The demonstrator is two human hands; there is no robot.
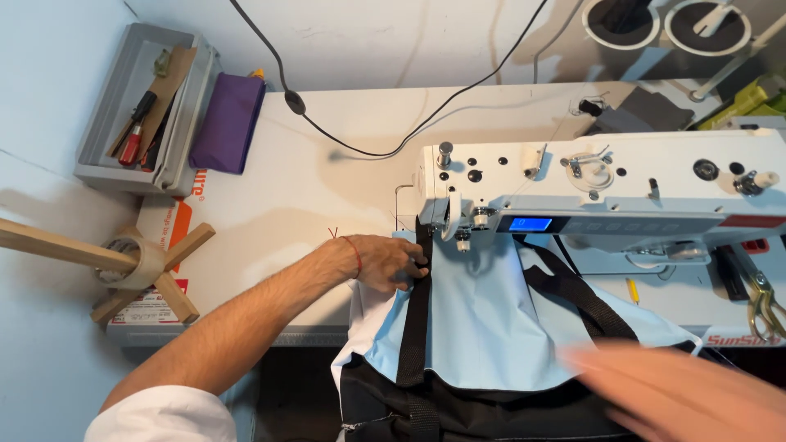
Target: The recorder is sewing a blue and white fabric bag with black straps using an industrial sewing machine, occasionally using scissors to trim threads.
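White desk (311, 172) fills the middle of the view, set against a pale wall, and the white sewing machine (606, 184) stands on its right part with a small lit blue screen on its front. A black cable (360, 146) with an inline switch runs from the wall across the desk toward the sewing machine. Far to the left of the sewing machine, at the desk's back corner, sits a grey tray (135, 106) holding a red-handled screwdriver (135, 135) and a few other thin tools too small to tell apart; a purple pouch (229, 121) lies just beside the tray. Below the tray, off the desk's left edge, crossed wooden sticks (123, 266) carry a roll of tape. Behind the sewing machine, at the top right, are two round white-rimmed containers (663, 23), their contents unclear. Brass-handled scissors (765, 303) lie to the right of the sewing machine's base. Light blue fabric (483, 319) with a black strap (417, 311) sewn along it lies under the sewing machine's needle end and hangs over the front edge onto black fabric. The left hand (389, 262), a red thread at its wrist, presses the strap just left of the needle, fingers curled down on it. The right hand (688, 393) is a blur over the fabric below the sewing machine; its grip cannot be told.
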